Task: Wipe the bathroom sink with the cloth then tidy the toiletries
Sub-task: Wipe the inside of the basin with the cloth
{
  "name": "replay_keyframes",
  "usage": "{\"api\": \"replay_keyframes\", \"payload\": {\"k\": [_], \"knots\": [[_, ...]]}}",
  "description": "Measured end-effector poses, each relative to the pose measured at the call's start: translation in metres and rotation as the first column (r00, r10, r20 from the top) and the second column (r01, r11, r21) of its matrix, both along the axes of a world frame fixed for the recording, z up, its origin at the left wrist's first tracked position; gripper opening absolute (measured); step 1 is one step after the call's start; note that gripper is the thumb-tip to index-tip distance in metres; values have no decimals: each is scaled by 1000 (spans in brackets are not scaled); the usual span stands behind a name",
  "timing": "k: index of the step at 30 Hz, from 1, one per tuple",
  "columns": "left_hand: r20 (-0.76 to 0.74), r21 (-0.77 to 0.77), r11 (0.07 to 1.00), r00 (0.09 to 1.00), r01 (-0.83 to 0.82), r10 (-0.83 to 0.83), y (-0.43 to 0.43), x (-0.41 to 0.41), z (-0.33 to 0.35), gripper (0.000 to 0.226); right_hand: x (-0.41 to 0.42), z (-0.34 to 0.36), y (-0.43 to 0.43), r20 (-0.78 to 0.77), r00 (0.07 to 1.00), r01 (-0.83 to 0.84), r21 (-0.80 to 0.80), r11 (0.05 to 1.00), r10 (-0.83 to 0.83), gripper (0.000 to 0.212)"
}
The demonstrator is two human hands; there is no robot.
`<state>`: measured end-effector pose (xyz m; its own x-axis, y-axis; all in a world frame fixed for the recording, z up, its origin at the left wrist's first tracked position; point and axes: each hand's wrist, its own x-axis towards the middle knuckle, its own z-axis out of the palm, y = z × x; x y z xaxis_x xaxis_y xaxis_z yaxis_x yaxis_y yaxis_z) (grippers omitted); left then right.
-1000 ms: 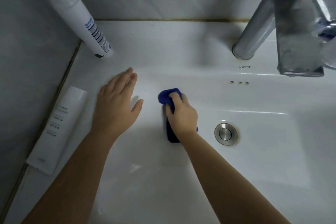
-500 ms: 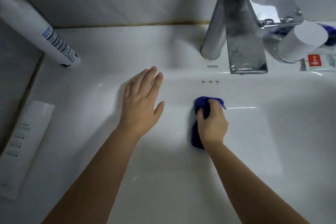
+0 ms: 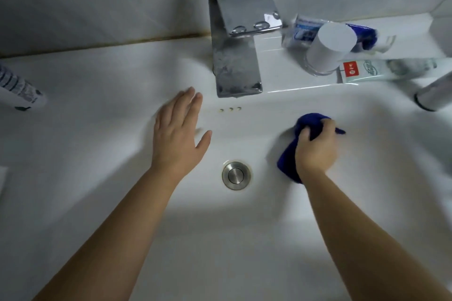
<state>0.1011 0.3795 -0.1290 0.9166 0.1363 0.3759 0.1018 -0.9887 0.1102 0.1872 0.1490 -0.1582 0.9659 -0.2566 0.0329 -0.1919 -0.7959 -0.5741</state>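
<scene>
Cloth (image 3: 287, 166), blue, likely soft, light; sits bunched inside gripping right hand (image 3: 315, 151), best held so. Left hand (image 3: 177, 139) flat, fingers straight.

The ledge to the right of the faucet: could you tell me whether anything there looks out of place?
Yes, it is cluttered. A toothpaste tube lies flat at the front, a white cup sits right next to its end, and a blue item lies behind the cup, half hidden and at another angle.
</scene>
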Motion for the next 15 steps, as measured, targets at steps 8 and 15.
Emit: {"api": "replay_keyframes", "payload": {"k": [8, 15], "knots": [[-5, 21, 1000, 1000, 7, -7, 6, 1, -6, 61, -6, 11, 39, 294, 872, -413, 18, 910, 390, 30], [-18, 1, 1000, 1000, 0, 0, 2, 2, -3, 62, 20, 22, 9, 250, 967, -7, 241, 971, -55, 35]]}}
